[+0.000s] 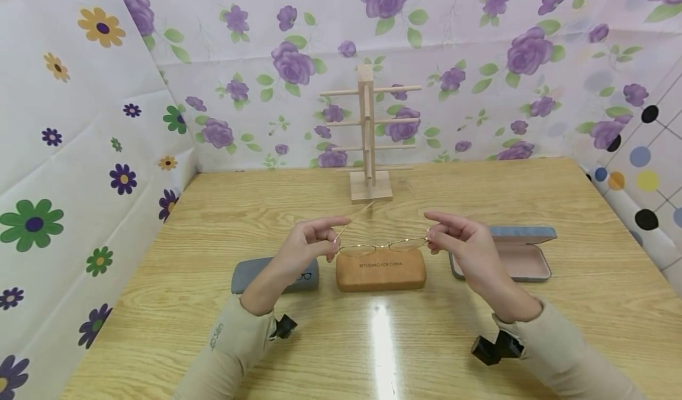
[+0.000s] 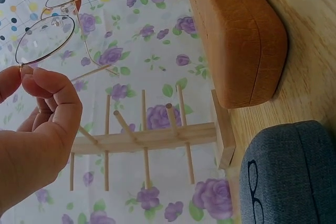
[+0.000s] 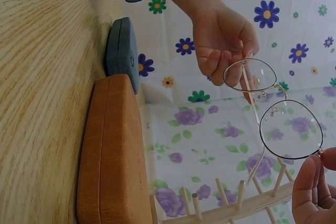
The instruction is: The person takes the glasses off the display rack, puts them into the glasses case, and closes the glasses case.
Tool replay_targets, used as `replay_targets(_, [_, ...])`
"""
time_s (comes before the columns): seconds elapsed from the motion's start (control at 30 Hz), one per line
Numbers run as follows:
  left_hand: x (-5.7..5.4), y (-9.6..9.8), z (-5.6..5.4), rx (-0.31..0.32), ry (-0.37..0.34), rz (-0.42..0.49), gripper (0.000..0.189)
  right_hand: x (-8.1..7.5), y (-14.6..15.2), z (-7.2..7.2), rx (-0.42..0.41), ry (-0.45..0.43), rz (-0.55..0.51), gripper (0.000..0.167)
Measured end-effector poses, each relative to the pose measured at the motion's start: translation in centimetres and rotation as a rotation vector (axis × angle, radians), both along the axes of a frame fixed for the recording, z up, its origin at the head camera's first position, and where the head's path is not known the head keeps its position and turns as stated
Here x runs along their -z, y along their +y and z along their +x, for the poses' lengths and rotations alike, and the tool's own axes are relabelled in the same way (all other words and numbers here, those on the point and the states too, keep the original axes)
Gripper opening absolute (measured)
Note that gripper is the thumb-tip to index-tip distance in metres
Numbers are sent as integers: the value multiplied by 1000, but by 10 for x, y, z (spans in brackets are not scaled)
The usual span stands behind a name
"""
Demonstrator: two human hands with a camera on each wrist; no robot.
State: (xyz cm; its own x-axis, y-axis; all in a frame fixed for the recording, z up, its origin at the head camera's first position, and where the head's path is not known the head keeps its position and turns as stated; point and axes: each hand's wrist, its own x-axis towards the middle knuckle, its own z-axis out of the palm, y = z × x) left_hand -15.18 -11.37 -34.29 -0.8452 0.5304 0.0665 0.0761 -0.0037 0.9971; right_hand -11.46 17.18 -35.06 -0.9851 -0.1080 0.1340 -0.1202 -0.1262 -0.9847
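A pair of thin gold-rimmed round glasses is held up by both hands over the brown glasses case. My left hand pinches the frame at its left hinge between thumb and fingers. At the opposite hinge, my right hand pinches the other end. One temple reaches away from the left hinge toward the back of the table; the other I cannot make out clearly. Both lenses show in the right wrist view. The brown case is closed and bears printed lettering.
Left of the brown case lies a closed blue-grey case with a glasses drawing. To the right, another blue-grey case stands open, partly behind my right hand. A wooden rack with several horizontal pegs stands at the back, before a flowered backdrop.
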Motion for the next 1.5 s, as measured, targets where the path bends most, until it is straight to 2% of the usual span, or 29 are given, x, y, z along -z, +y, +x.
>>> replay_targets(0.43, [1, -1, -1, 4, 6, -22, 37, -2, 0, 0, -10, -12, 3, 32])
replay_targets(0.67, [0, 0, -2, 0, 13, -21, 37, -4, 0, -2, -8, 1, 17, 38])
replay_targets(0.9, [-1, -1, -1, 4, 7, -14, 36, -3, 0, -2, -13, 3, 2, 30])
replay_targets(1.5, [0, 0, -2, 28, 37, -39, 35, -1, 1, -3, -6, -7, 32, 33])
